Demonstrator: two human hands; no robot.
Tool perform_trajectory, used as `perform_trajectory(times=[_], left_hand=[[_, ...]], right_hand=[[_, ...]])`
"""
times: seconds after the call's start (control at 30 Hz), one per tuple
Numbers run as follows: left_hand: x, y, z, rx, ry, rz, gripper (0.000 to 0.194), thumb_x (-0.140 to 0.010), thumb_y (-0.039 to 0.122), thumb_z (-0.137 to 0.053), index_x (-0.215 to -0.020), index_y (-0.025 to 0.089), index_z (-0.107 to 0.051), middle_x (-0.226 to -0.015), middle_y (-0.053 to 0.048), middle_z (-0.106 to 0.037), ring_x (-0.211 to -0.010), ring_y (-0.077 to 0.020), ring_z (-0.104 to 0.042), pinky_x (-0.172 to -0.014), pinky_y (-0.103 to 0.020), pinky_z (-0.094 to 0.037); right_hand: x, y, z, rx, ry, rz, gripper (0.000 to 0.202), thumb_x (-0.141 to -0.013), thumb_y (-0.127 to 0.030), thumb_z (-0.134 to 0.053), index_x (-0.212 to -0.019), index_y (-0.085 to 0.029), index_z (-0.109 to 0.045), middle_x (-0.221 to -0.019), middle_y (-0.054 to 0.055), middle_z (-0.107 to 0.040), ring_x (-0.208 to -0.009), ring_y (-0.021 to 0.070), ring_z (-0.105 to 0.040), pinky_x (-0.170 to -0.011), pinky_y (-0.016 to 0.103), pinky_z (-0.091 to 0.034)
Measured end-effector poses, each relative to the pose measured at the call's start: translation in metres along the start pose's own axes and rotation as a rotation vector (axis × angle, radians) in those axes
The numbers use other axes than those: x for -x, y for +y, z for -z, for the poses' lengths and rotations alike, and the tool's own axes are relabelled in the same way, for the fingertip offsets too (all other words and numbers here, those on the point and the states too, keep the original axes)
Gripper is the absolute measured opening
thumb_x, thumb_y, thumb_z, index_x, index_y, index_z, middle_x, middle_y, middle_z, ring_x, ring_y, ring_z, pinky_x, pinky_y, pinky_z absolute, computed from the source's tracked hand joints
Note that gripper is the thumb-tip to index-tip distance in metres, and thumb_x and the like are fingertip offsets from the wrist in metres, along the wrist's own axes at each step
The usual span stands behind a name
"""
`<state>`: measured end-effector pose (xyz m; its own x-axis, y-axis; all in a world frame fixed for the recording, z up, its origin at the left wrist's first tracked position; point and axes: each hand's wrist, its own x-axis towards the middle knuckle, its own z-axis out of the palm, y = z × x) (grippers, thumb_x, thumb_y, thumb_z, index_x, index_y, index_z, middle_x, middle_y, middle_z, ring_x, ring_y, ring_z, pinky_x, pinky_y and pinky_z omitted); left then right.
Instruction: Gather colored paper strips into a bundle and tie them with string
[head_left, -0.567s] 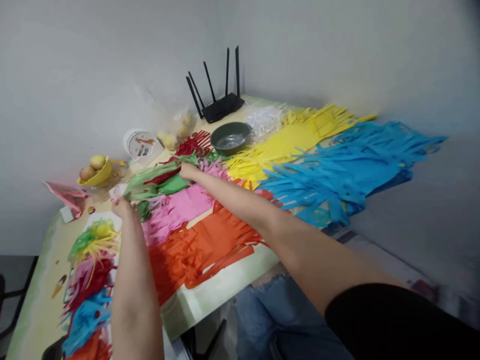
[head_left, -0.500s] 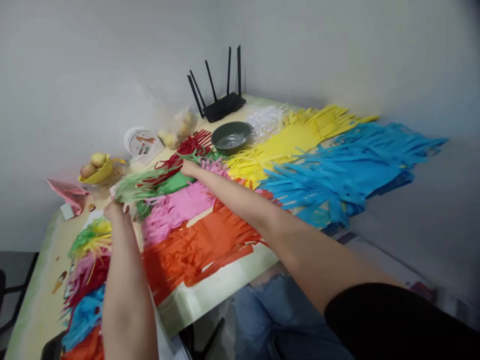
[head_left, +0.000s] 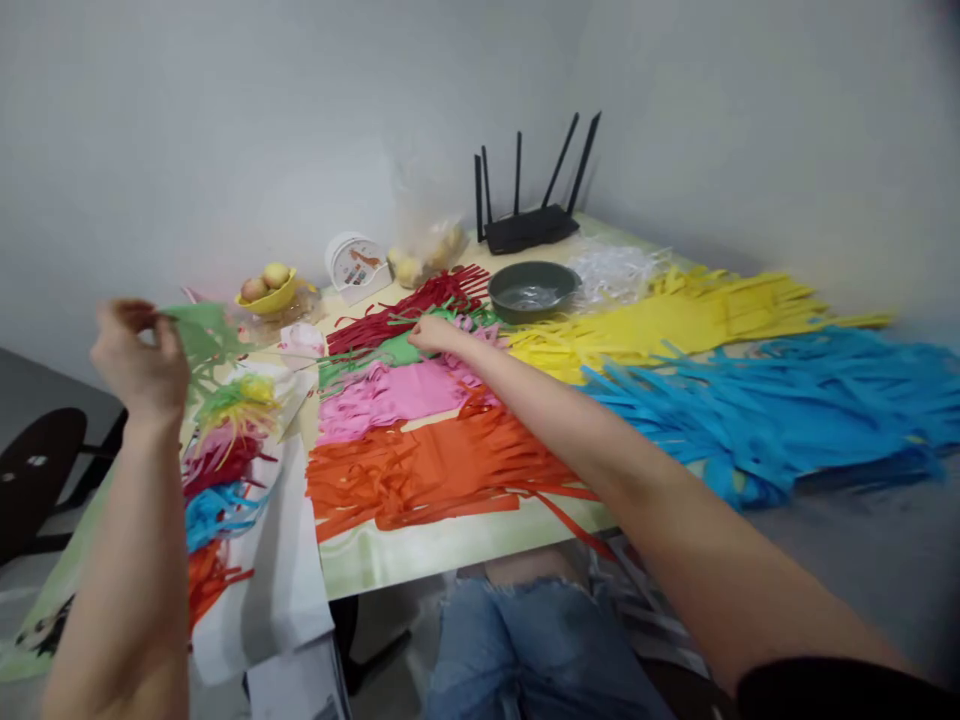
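Observation:
My left hand [head_left: 142,360] is raised at the left, its fingers pinched on a thin, see-through sheet of green fringed paper [head_left: 204,335]. My right hand [head_left: 433,335] is on the stack of green fringed paper [head_left: 394,350], its fingers closed at the stack; the fingertips are hard to make out. Behind that stack lies dark red fringed paper [head_left: 409,315]. In front are pink [head_left: 405,390] and orange fringed paper [head_left: 442,465]. Below the raised sheet, bunches of fringed paper [head_left: 225,465] in several colours lie in a row on white sheets [head_left: 274,560].
Yellow fringed paper [head_left: 697,315] and blue fringed paper [head_left: 780,410] spread across the right. At the back are a green bowl [head_left: 534,290], white shreds [head_left: 615,270], a black router [head_left: 532,228] and a yellow bowl of round fruit [head_left: 268,295]. A dark chair [head_left: 37,480] stands left.
My left hand has lifted and moved left, carrying the green sheet away from the stack. My right hand stays at the green stack. The camera view has turned left.

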<state>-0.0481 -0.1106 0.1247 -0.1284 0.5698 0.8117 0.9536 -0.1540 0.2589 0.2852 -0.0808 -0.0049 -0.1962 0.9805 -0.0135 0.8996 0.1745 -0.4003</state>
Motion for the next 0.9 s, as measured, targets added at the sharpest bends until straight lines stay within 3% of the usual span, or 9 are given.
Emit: perform_trajectory(times=[0.07, 0.13, 0.23, 0.33, 0.43, 0.57, 0.67, 0.73, 0.9], left_hand=[[0.016, 0.023, 0.013, -0.057, -0.129, -0.189, 0.027, -0.089, 0.018, -0.055, -0.114, 0.017, -0.062, -0.1, -0.004, -0.073, -0.094, -0.0204, -0.067, -0.093, -0.037, -0.049], [0.036, 0.047, 0.021, -0.051, -0.212, -0.28, 0.025, -0.089, 0.021, -0.054, -0.11, 0.021, -0.067, -0.101, -0.003, -0.075, -0.094, -0.0203, -0.069, -0.091, -0.035, -0.049], [0.066, 0.082, 0.029, 0.015, -0.269, -0.322, 0.021, -0.089, 0.023, -0.053, -0.1, 0.021, -0.071, -0.096, -0.003, -0.076, -0.089, -0.0205, -0.07, -0.084, -0.033, -0.05], [0.093, 0.11, 0.039, 0.127, -0.344, -0.347, 0.024, -0.086, 0.02, -0.052, -0.101, 0.018, -0.071, -0.094, -0.006, -0.076, -0.086, -0.0209, -0.07, -0.081, -0.031, -0.051], [0.112, 0.123, 0.052, 0.232, -0.433, -0.35, 0.029, -0.084, 0.019, -0.052, -0.107, 0.018, -0.069, -0.095, -0.006, -0.076, -0.086, -0.0203, -0.07, -0.082, -0.03, -0.051], [0.122, 0.12, 0.064, 0.356, -0.512, -0.236, 0.027, -0.083, 0.027, -0.059, -0.104, 0.017, -0.07, -0.091, -0.006, -0.074, -0.083, -0.0198, -0.067, -0.08, -0.03, -0.05], [0.126, 0.115, 0.066, 0.572, -0.719, -0.128, 0.025, -0.079, 0.039, -0.067, -0.084, 0.015, -0.07, -0.077, -0.004, -0.069, -0.069, -0.0163, -0.061, -0.067, -0.026, -0.048], [0.129, 0.114, 0.065, 0.697, -0.825, -0.056, 0.026, -0.077, 0.04, -0.07, -0.075, 0.015, -0.068, -0.067, -0.002, -0.065, -0.061, -0.0141, -0.057, -0.059, -0.024, -0.046], [0.143, 0.118, 0.065, 0.947, -0.825, 0.117, 0.023, -0.074, 0.036, -0.076, -0.078, 0.016, -0.066, -0.064, 0.001, -0.061, -0.056, -0.0111, -0.054, -0.054, -0.021, -0.045]], right_hand=[[0.021, -0.019, 0.006, -0.031, 0.098, 0.061, 0.034, -0.104, -0.03, -0.044, -0.117, -0.009, -0.068, -0.117, 0.014, -0.07, -0.108, 0.0207, -0.067, -0.097, 0.033, -0.051], [0.049, -0.043, 0.011, -0.151, 0.276, 0.205, 0.039, -0.105, -0.032, -0.04, -0.126, -0.011, -0.065, -0.126, 0.013, -0.069, -0.117, 0.0194, -0.063, -0.103, 0.029, -0.046], [0.088, -0.079, 0.01, -0.41, 0.558, 0.502, 0.052, -0.094, -0.042, -0.06, -0.136, -0.012, -0.057, -0.137, 0.014, -0.063, -0.127, 0.0234, -0.056, -0.109, 0.035, -0.042], [0.112, -0.098, 0.001, -0.432, 0.648, 0.619, 0.06, -0.086, -0.031, -0.067, -0.14, -0.011, -0.051, -0.145, 0.017, -0.056, -0.137, 0.0279, -0.046, -0.117, 0.042, -0.034], [0.124, -0.094, 0.0, -0.366, 0.607, 0.554, 0.043, -0.085, -0.013, -0.057, -0.127, -0.011, -0.061, -0.131, 0.016, -0.065, -0.127, 0.0274, -0.052, -0.111, 0.04, -0.038], [0.148, -0.069, 0.025, -0.396, 0.411, 0.468, 0.018, -0.087, -0.016, -0.053, -0.096, -0.013, -0.069, -0.089, 0.007, -0.072, -0.086, 0.0206, -0.063, -0.082, 0.031, -0.045], [0.172, -0.053, 0.049, -0.511, 0.277, 0.492, 0.013, -0.086, -0.019, -0.055, -0.088, -0.013, -0.066, -0.083, 0.004, -0.071, -0.076, 0.0161, -0.061, -0.072, 0.026, -0.042], [0.186, -0.046, 0.061, -0.532, 0.257, 0.484, 0.01, -0.083, -0.02, -0.058, -0.086, -0.014, -0.065, -0.082, 0.003, -0.069, -0.074, 0.0152, -0.06, -0.069, 0.025, -0.04], [0.208, -0.033, 0.07, -0.5, 0.247, 0.433, 0.01, -0.08, -0.023, -0.062, -0.077, -0.014, -0.059, -0.071, 0.0, -0.062, -0.065, 0.0129, -0.055, -0.063, 0.025, -0.039]])
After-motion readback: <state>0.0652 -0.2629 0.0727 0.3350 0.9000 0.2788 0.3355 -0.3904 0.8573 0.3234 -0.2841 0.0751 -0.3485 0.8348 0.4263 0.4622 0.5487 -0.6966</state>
